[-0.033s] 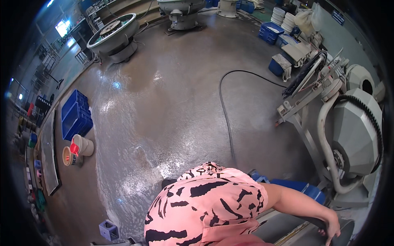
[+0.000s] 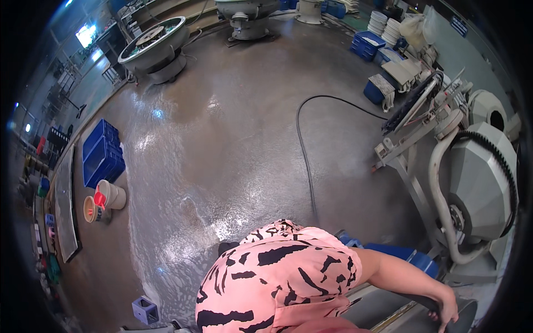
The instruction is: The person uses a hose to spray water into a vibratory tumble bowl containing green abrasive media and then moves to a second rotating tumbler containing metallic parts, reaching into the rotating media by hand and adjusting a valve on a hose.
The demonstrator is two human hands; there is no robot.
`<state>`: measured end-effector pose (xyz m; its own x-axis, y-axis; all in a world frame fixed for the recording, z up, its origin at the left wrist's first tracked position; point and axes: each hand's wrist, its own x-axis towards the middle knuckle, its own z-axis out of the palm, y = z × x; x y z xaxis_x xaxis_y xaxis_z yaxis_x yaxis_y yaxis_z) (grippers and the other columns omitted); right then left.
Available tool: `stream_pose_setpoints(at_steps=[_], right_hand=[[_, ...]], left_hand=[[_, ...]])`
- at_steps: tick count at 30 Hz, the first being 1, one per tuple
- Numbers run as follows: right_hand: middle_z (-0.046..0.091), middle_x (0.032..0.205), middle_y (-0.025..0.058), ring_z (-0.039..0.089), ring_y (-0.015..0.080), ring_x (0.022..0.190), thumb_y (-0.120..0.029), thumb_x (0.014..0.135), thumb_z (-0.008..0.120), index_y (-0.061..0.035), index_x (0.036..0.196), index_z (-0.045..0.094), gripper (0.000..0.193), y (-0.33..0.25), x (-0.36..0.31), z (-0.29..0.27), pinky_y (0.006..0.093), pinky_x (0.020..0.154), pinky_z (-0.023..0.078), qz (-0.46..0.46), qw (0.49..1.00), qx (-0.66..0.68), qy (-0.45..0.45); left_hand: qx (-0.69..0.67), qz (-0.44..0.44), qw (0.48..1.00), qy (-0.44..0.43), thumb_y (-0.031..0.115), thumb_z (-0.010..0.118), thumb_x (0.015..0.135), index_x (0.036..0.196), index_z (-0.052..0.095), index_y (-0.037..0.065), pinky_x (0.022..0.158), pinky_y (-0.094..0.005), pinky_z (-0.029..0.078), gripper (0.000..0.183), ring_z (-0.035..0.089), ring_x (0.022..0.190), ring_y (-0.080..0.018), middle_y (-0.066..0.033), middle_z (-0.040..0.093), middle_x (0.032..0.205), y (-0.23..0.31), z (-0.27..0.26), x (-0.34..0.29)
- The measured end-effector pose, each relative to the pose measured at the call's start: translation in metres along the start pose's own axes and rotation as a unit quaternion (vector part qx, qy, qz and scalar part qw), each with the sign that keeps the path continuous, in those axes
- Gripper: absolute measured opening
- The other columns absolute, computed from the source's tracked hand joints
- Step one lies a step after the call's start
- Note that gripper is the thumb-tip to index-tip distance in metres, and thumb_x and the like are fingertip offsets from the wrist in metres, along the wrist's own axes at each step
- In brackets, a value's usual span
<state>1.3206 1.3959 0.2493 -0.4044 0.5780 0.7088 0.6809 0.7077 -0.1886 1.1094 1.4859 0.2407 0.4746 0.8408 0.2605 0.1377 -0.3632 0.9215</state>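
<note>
The person's right hand (image 2: 446, 312) shows at the lower right edge of the head view, at the end of a bare forearm that comes out of a pink short sleeve with black marks (image 2: 277, 277). The hand lies palm down with its fingers curled over the end of a dark handle (image 2: 423, 302), which sits above a grey tray or cart top (image 2: 383, 311) at the bottom of the picture; the fingers wrap the handle, though how tight the grip is cannot be told. The left hand is not in view, hidden below the shirt or outside the frame. Just beyond the forearm lie blue crates (image 2: 400, 252) on the floor, and to the right of them stands a large grey drum machine (image 2: 477, 177) with a toothed ring and a pale hose (image 2: 438, 188) bent along its side. A black cable (image 2: 302, 150) runs across the wet, shiny concrete floor (image 2: 222, 144) from the machine's frame toward the person. Well apart on the left stand a stack of blue bins (image 2: 101, 152), two tan buckets (image 2: 108, 198) with a red scoop, and a small purple block (image 2: 145, 309) near the lower edge. At the top a round grey vibrating bowl machine (image 2: 155, 47) stands by the wall.
</note>
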Motion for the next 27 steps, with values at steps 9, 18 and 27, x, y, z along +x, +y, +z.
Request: stream_pose_setpoints(at_steps=[9,18,27], right_hand=[[0.054,0.109,0.017,0.054,0.0256,0.091,-0.023,0.09,0.053,-0.0042,0.124,0.049,0.039,-0.007,0.004,0.01,0.0354,0.079,0.045,-0.007,1.0,0.003,-0.013],[0.054,0.111,0.0176,0.053,0.027,0.094,-0.022,0.09,0.053,-0.0051,0.125,0.048,0.039,-0.006,0.008,0.013,0.0364,0.082,0.044,-0.018,1.0,0.007,-0.021],[0.053,0.113,0.0181,0.053,0.0284,0.097,-0.022,0.09,0.052,-0.0061,0.126,0.048,0.039,-0.007,0.004,0.012,0.0375,0.084,0.043,-0.023,0.999,0.006,-0.025]], left_hand=[[-0.017,0.034,0.999,-0.006,0.036,0.064,0.08,0.128,0.042,0.005,0.093,-0.0395,0.034,0.061,0.039,0.115,-0.027,-0.0158,0.044,0.125,-0.004,0.007,0.0],[-0.024,-0.016,0.999,0.015,0.036,0.064,0.08,0.124,0.045,0.008,0.072,-0.0355,0.038,0.056,0.044,0.089,-0.0221,-0.0121,0.047,0.101,-0.004,0.006,-0.013],[-0.025,-0.019,0.999,0.026,0.036,0.064,0.08,0.12,0.047,0.011,0.051,-0.0316,0.041,0.051,0.049,0.062,-0.0171,-0.0084,0.051,0.077,0.003,0.013,-0.005]])
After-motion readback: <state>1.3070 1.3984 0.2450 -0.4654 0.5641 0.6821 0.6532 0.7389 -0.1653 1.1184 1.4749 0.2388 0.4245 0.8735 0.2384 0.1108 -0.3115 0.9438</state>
